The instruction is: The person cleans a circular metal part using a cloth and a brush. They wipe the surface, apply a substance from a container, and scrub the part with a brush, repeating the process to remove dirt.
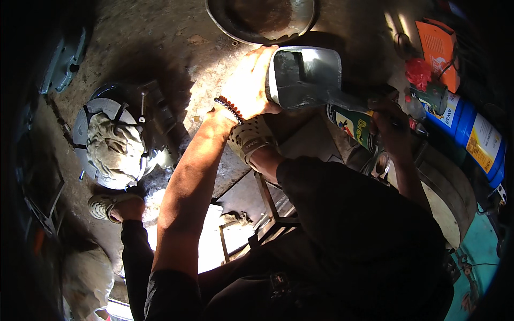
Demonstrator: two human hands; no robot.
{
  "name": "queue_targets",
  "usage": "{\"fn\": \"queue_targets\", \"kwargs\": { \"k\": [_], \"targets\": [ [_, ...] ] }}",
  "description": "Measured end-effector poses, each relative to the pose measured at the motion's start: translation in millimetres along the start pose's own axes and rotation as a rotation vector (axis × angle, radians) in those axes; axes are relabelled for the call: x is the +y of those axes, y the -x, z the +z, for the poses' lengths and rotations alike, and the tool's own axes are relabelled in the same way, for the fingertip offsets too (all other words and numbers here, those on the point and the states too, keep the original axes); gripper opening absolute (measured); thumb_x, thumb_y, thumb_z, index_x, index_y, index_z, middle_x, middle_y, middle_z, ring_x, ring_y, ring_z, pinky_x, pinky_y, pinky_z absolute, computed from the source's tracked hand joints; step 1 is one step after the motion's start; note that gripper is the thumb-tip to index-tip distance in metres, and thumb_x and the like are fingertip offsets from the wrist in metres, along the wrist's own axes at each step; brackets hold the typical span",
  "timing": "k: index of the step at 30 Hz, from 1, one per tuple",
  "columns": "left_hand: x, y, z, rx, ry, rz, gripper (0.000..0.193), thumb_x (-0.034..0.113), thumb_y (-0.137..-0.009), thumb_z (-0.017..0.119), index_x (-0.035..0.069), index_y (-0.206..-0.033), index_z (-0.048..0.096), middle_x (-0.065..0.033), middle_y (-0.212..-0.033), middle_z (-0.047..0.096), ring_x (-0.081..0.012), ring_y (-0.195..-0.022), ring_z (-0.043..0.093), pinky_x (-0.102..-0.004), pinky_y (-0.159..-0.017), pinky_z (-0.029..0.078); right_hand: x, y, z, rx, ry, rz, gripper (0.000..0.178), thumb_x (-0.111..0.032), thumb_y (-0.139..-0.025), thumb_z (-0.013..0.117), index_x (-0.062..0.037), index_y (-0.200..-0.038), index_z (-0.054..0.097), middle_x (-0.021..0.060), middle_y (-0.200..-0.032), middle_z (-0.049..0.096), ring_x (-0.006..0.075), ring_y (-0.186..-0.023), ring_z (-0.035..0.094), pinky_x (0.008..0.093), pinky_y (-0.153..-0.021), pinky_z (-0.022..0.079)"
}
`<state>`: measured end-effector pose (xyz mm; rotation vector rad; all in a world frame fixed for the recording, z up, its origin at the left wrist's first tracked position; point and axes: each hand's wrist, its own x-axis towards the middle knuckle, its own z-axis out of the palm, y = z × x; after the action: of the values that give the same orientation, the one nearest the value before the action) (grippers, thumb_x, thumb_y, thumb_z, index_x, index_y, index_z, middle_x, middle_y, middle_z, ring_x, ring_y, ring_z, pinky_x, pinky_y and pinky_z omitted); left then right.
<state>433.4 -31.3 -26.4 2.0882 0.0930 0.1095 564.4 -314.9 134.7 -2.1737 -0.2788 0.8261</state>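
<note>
At the upper middle, my left hand (249, 80), brightly lit and wearing a beaded bracelet (229, 110), grips the left side of a grey square-mouthed metal container (306, 75). The container is tilted, so its hollow inside shows. In shadow to its right is my right hand (390, 127), fingers closed. A dark elongated piece (345, 100) runs from the container's lower right edge toward those fingers; its kind is too dark to tell. Just below that piece lies a green printed can (350, 125).
A round metal pan (262, 21) sits at the top. On the left, a crumpled pale cloth (115, 142) lies on a round metal chuck-like piece (80, 131). Blue printed jugs (471, 139) and an orange box (436, 51) stand right. A metal frame (267, 200) lies between my legs.
</note>
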Motion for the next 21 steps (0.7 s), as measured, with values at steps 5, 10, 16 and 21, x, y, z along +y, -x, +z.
{"fn": "queue_targets", "kwargs": {
  "k": [5,10,16,21],
  "targets": [
    [-2.6,2.9,0.4,-0.021,0.011,-0.02,0.118,0.021,-0.05,0.092,0.002,-0.147,0.029,-0.0194,-0.145,0.04,-0.0367,-0.138,0.035,-0.043,-0.117,0.031,-15.9,16.8,-22.4,0.03,0.113,-0.028,0.027,-0.002,-0.09,0.064,-0.0051,-0.116,0.066,0.0025,-0.089,0.067,0.0078,-0.076,0.061,0.0231,-0.07,0.051],
    [-4.2,6.9,0.7,-0.017,0.039,-0.034,0.118,0.021,-0.049,0.092,0.003,-0.147,0.029,-0.0202,-0.145,0.039,-0.0373,-0.138,0.035,-0.0431,-0.117,0.031,-38.3,7.4,-11.0,-0.103,0.458,-0.422,0.039,-0.001,-0.085,0.065,-0.0038,-0.124,0.061,0.0098,-0.114,0.064,0.0179,-0.099,0.062,0.0308,-0.087,0.049],
    [-1.6,3.4,0.4,0.008,0.044,-0.043,0.115,0.018,-0.05,0.091,0.004,-0.147,0.03,-0.02,-0.145,0.04,-0.0367,-0.137,0.036,-0.0434,-0.117,0.031,-33.5,3.0,-10.7,-0.374,0.648,-0.494,0.045,0.003,-0.078,0.067,-0.0057,-0.122,0.063,0.0138,-0.109,0.061,0.0294,-0.1,0.062,0.0384,-0.086,0.05],
    [-0.1,3.6,0.5,0.012,0.05,-0.059,0.112,0.019,-0.051,0.089,0.005,-0.145,0.032,-0.0191,-0.143,0.042,-0.0368,-0.135,0.039,-0.043,-0.115,0.033,-41.2,15.3,-29.0,-0.402,0.678,-0.32,0.041,0.003,-0.08,0.066,-0.0066,-0.12,0.065,0.0122,-0.108,0.061,0.024,-0.09,0.065,0.0343,-0.074,0.053]
  ]
}}
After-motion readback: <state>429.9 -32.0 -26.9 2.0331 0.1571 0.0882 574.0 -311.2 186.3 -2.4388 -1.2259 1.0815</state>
